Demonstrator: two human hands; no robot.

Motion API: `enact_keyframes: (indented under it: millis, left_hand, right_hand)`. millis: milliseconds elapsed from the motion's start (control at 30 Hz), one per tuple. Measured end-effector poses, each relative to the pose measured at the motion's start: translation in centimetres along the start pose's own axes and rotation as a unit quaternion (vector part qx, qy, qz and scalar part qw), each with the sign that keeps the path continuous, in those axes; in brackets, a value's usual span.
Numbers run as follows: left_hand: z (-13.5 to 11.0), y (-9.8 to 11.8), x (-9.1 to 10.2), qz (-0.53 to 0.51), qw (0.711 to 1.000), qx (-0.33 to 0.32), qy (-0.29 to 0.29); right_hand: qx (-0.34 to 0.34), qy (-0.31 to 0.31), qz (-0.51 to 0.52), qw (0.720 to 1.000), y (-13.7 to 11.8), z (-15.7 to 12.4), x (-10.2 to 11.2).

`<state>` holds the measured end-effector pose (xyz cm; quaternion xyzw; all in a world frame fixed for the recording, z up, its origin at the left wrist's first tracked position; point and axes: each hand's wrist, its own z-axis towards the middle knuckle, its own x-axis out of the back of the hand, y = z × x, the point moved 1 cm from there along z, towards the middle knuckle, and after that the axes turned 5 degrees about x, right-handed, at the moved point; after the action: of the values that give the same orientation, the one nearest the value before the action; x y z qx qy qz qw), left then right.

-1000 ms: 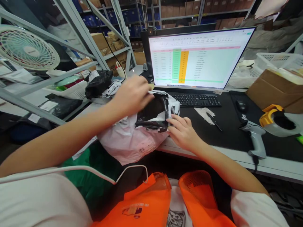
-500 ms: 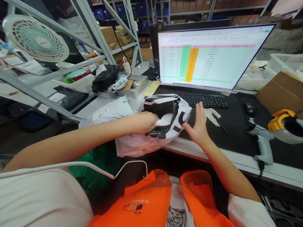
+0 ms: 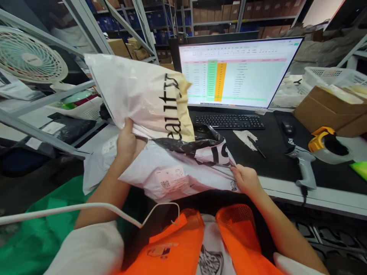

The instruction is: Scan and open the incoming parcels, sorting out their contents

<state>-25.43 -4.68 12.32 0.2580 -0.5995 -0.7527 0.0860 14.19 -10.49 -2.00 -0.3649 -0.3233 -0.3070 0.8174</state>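
Observation:
My left hand (image 3: 127, 140) is closed on the lower edge of a white plastic bag (image 3: 129, 89) with large black lettering, raised and tilted in front of the monitor. Below it is a white mailer bag (image 3: 183, 175) with a black lining and a printed label; its torn mouth gapes upward. The raised bag's lower edge overlaps that mouth, so I cannot tell whether any of it is still inside. My right hand (image 3: 247, 178) pinches the mailer's right edge. Another white mailer bag (image 3: 99, 160) with a label lies on the left, partly behind my left forearm.
A monitor (image 3: 237, 76) and keyboard (image 3: 229, 122) stand behind the bags. To the right are a mouse (image 3: 287, 128), a barcode scanner (image 3: 306, 168), a yellow tape dispenser (image 3: 322, 142) and a cardboard box (image 3: 327, 109). A fan (image 3: 31, 59) and metal frame are left.
My left hand has come out of the mailer's mouth, lifting the lettered white bag up and left. My right hand, previously spread beside the mailer, now grips its edge. The view has shifted slightly.

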Motion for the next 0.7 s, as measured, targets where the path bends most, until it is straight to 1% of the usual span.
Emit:
enact_keyframes:
  millis: [67,100,133,167,200,233,267,300,333,367,400,433,467,500,533,567,633,667,700]
  left_hand:
    - [0.9,-2.1,-1.2,-0.053,0.997,0.053,-0.021]
    - [1.0,-3.3,-1.7,-0.064,0.994,0.082,-0.033]
    - [0.9,-4.6,-2.2,-0.061,0.991,0.110,-0.044]
    - [0.6,-5.8,-2.7,-0.056,0.988,0.134,-0.055]
    - [0.3,-7.1,-3.0,-0.050,0.984,0.154,-0.067]
    - [-0.1,-8.2,-3.3,-0.046,0.982,0.167,-0.076]
    - [-0.4,-9.2,-3.5,-0.044,0.981,0.170,-0.083]
    - [-0.7,-9.9,-3.7,-0.043,0.981,0.165,-0.088]
    - [-0.9,-10.5,-3.8,-0.042,0.982,0.157,-0.091]
    - [-1.0,-10.8,-4.1,-0.044,0.983,0.149,-0.095]
    - [-1.0,-11.0,-4.4,-0.048,0.983,0.144,-0.098]
    - [-0.9,-11.0,-4.9,-0.054,0.983,0.141,-0.100]
    - [-0.7,-10.8,-5.6,-0.062,0.984,0.138,-0.099]
    - [-0.5,-10.5,-6.3,-0.071,0.984,0.131,-0.094]
    - [-0.2,-10.0,-7.0,-0.079,0.986,0.117,-0.086]
    - [0.0,-9.5,-7.7,-0.086,0.989,0.092,-0.074]
    - [0.5,-8.1,-8.6,-0.089,0.995,0.005,-0.035]
    - [0.6,-7.4,-8.7,-0.074,0.996,-0.050,-0.016]
    - [0.6,-6.7,-8.6,-0.039,0.994,-0.105,-0.009]
  right_hand:
    - [-0.004,-0.061,-0.006,0.998,0.1,-0.8,-0.3]
    - [-0.020,-0.088,-0.015,0.996,0.4,-1.0,-0.2]
    - [-0.041,-0.102,-0.026,0.994,0.9,-1.2,0.0]
    - [-0.064,-0.100,-0.040,0.992,1.7,-1.4,0.6]
    - [-0.086,-0.082,-0.057,0.991,2.6,-1.6,1.6]
    - [-0.102,-0.050,-0.075,0.991,3.8,-1.9,2.9]
    - [-0.120,-0.008,-0.100,0.988,5.2,-2.3,4.5]
    - [-0.151,0.039,-0.140,0.978,6.8,-2.9,6.2]
    - [-0.199,0.078,-0.186,0.959,8.7,-3.5,8.1]
    - [-0.266,0.100,-0.230,0.931,10.6,-4.2,9.9]
    - [-0.348,0.098,-0.256,0.897,12.5,-4.9,11.4]
    - [-0.421,0.067,-0.255,0.868,14.3,-5.4,12.6]
    - [-0.479,0.025,-0.238,0.844,16.0,-5.7,13.4]
    - [-0.516,-0.015,-0.208,0.831,17.3,-5.8,13.9]
    - [-0.534,-0.042,-0.180,0.825,18.4,-5.7,14.2]
    - [-0.540,-0.049,-0.161,0.825,19.0,-5.5,14.2]
    - [-0.539,-0.028,-0.147,0.829,19.5,-4.9,14.1]
    - [-0.539,-0.012,-0.140,0.831,19.4,-4.7,14.1]
    - [-0.539,0.007,-0.127,0.833,19.0,-4.6,14.1]
